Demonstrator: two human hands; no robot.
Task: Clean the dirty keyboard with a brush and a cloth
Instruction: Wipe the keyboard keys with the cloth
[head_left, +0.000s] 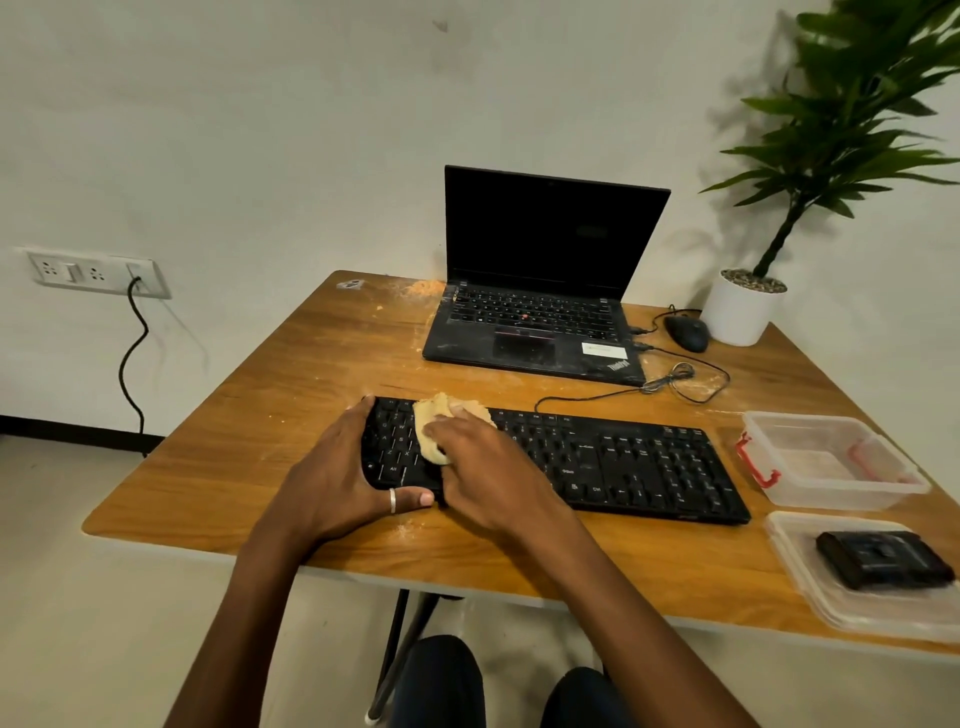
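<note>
— Two hands, both on the keyboard (571, 462). Where along it?
— At its 9 o'clock end. The left hand (337, 467) grips that end, thumb hooked on the near edge and fingers curled over the far corner. The right hand (483, 457) sits just at 3 o'clock of it, fingers bent over a yellow cloth (431, 431) and pressing it onto the keys.
— How does the keyboard lie?
— Its long axis runs from 9 to 3 o'clock across the table (260, 415), with the laptop (530, 322) beyond it at 12.
— So which way is the work?
— Toward 3 o'clock, I judge. Nearly all the keys stretch that way from the cloth, with no hand on them. The right hand is nearer them, so it should carry the cloth along the axis while the left steadies the end.
— And the brush?
— I cannot tell. A dark block (883, 558) lies on a clear lid (831, 597) at 4 o'clock, well apart from both hands. Whether it is the brush is unclear.
</note>
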